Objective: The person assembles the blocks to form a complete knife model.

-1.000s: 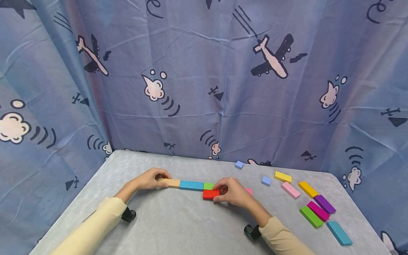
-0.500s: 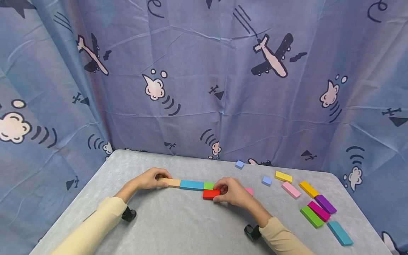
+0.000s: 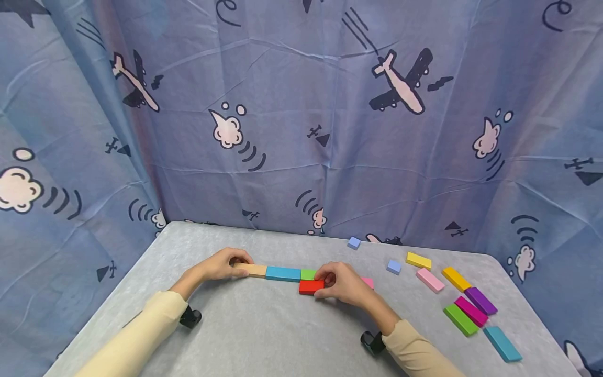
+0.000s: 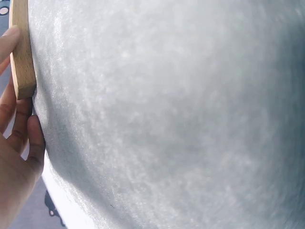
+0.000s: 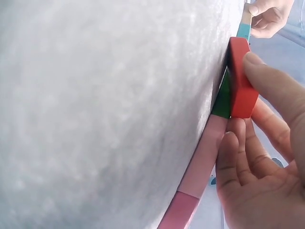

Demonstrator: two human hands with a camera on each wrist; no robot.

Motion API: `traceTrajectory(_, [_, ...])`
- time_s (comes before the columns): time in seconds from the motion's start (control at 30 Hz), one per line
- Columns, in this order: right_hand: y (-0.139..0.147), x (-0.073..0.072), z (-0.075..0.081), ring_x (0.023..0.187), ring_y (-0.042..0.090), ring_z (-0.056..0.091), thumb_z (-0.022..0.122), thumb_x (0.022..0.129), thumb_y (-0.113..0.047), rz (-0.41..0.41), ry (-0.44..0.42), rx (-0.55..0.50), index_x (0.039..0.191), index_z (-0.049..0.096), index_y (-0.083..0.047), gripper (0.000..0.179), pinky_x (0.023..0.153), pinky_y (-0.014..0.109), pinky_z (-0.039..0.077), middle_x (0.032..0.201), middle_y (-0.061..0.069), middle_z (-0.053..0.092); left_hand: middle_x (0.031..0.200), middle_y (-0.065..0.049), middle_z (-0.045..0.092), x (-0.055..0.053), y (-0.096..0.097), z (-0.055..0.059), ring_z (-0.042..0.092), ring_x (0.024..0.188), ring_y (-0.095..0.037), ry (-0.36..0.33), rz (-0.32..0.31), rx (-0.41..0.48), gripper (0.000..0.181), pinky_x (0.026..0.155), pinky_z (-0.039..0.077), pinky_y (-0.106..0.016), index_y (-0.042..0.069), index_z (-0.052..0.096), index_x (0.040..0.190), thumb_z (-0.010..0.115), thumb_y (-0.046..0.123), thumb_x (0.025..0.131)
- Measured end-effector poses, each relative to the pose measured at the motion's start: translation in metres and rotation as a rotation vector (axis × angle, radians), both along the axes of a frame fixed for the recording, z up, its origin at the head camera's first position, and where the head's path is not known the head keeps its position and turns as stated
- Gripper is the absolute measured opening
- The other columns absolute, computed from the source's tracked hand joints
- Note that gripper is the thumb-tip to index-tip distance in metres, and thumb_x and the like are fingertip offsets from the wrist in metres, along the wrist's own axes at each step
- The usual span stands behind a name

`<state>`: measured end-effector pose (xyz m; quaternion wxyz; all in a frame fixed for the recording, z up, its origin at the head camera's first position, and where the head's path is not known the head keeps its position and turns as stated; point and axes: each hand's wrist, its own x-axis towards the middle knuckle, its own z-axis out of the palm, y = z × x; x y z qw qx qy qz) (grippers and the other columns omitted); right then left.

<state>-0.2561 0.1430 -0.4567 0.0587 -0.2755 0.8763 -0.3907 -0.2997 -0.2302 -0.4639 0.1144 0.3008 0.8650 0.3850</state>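
- Nearest, two beige sleeves (image 3: 134, 335) reach in over the pale grey, cloth-like surface (image 3: 264, 335), a black wrist camera at each wrist.
- Near right, a flat teal rectangular block (image 3: 503, 344) lies loose, with a lime-green block (image 3: 460, 320), a magenta block (image 3: 471, 311) and a purple block (image 3: 480, 301) beyond it.
- At the centre, the right hand (image 3: 346, 285) pinches a bright red rectangular block (image 3: 311, 287) between thumb and fingers; the block sits tilted against or just over the row, and I cannot tell whether it touches.
- Behind it runs the row, end to end: a bare-wood block (image 3: 254, 270), a blue block (image 3: 283, 274), a green block (image 3: 308, 275), a pale pink block (image 5: 202, 155) and a deeper pink block (image 5: 180, 212).
- The left hand (image 3: 223, 265) grips the row's bare-wood end. The two hands stand well apart.
- The step in hand seems to be fitting the red block to the row; the next move probably calls for levelling it, then loosening the pinch without nudging its neighbours.
- Farther off lie orange, light pink and yellow blocks and two small blue ones, before an airplane-print curtain (image 3: 282, 131).
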Motion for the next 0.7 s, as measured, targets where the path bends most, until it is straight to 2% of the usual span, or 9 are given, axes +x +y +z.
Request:
traceTrajectory(0.3, [0.0025, 0.0003, -0.0012, 0.081, 0.019, 0.059, 0.092, 0.074, -0.010, 0.017, 0.000, -0.016, 0.098, 0.075, -0.004, 0.030, 0.072, 0.029, 0.050, 0.089, 0.000, 0.065, 0.104, 0.000, 0.069, -0.0006, -0.0007, -0.0007, 0.060, 0.091, -0.018, -0.010, 0.000, -0.002, 0.021, 0.084, 0.048, -0.035, 0.007, 0.073, 0.113, 0.077, 0.011, 0.093])
traceTrajectory(0.7, [0.0039, -0.0018, -0.0010, 0.079, 0.020, 0.060, 0.090, 0.074, 0.000, 0.048, -0.017, -0.038, 0.097, 0.074, -0.003, 0.028, 0.071, 0.029, 0.051, 0.088, 0.002, 0.066, 0.104, 0.001, 0.069, -0.0008, -0.0007, 0.0006, 0.060, 0.090, -0.017, -0.012, 0.003, -0.008, 0.021, 0.084, 0.047, -0.035, 0.007, 0.074, 0.113, 0.077, 0.010, 0.093])
